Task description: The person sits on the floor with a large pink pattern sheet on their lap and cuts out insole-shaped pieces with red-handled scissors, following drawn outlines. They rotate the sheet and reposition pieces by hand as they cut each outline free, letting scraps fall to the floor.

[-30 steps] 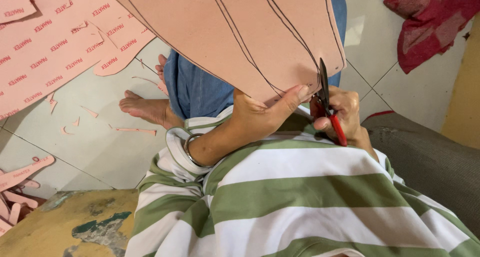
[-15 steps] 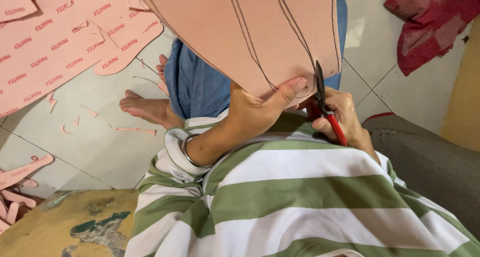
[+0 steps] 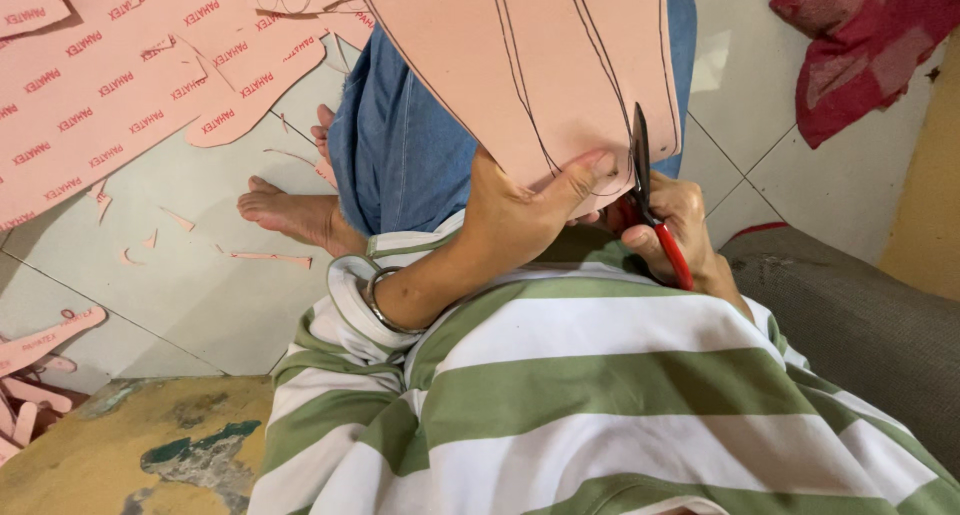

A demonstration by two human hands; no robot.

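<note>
A large pink foam sheet (image 3: 520, 55) with dark traced outlines is held up in front of me. My left hand (image 3: 520, 210) grips its lower edge, thumb pressed on the face of the sheet. To its right, my right hand (image 3: 680, 225) is shut on red-handled scissors (image 3: 655, 210). The dark blades point upward and lie against the sheet's lower right part, along a traced line. My green-and-white striped sleeve fills the foreground, with a metal bangle (image 3: 375, 300) on the left wrist.
More pink sheets (image 3: 110, 85) and small offcuts (image 3: 265, 260) lie on the white tiled floor at left, with cut strips (image 3: 40, 345) at the far left. My bare foot (image 3: 295, 215) and blue-jeaned leg (image 3: 400, 145) are below the sheet. A red cloth (image 3: 860, 45) lies at upper right.
The sheet has shifted a little to the right and the scissors have moved further up along the traced line. Both hands keep their hold.
</note>
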